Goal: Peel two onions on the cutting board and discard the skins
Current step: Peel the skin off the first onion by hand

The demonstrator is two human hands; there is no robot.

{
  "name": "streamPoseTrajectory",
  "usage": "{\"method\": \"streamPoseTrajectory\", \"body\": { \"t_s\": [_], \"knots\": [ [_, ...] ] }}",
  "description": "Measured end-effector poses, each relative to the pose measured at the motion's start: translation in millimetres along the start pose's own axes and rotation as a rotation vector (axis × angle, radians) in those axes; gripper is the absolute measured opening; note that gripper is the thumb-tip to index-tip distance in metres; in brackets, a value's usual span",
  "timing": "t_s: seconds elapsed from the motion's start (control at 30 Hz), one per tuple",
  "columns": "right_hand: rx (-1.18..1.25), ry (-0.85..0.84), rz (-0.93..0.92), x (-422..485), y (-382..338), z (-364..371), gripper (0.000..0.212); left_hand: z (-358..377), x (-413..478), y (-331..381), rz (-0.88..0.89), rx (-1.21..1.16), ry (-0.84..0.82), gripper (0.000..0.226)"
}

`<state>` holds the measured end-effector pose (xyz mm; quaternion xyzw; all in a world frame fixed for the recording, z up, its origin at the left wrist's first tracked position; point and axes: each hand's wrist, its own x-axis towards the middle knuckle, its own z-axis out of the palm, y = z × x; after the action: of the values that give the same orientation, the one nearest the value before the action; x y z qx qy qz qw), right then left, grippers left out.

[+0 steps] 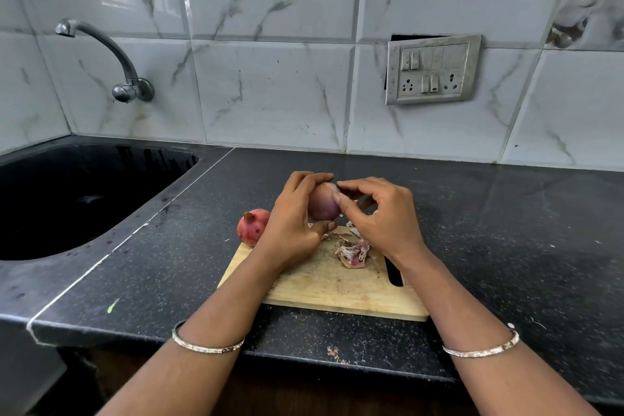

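Over the counter (162, 246) and cutting board (320, 294), my left hand (290, 230) is cupping the onion (324, 208) in a curled grip while my right hand (381, 216) is pinching its top; slow pulls toward the root are probably serving best. A second onion (251, 226) is waiting beside the board, and loose skins (353, 252) are cluttering it.

Pale scuffed wooden cutting board (337, 284), glossy speckled black stone counter (489, 230), shiny marbled wall tiles (270, 94), dull metal tap (118, 57), papery onion skins (353, 252)
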<state>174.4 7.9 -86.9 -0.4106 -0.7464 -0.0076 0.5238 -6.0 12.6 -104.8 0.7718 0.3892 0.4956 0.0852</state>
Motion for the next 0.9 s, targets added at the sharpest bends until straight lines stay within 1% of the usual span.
{"method": "streamPoseTrajectory", "body": {
  "t_s": [0.3, 0.57, 0.9],
  "knots": [
    [-0.017, 0.018, -0.061, -2.1, -0.4, -1.1, 0.024, -0.5, -0.3, -0.9, 0.017, 0.076, 0.000, 0.077],
    [0.018, 0.032, -0.081, -2.7, -0.3, 0.9, 0.015, -2.7, -1.2, 0.6, 0.034, 0.134, -0.008, 0.076],
    [-0.037, 0.038, -0.102, -4.3, -2.1, 2.4, 0.010, -1.7, -1.4, -0.9, 0.014, 0.142, -0.027, 0.074]
  ]
}}
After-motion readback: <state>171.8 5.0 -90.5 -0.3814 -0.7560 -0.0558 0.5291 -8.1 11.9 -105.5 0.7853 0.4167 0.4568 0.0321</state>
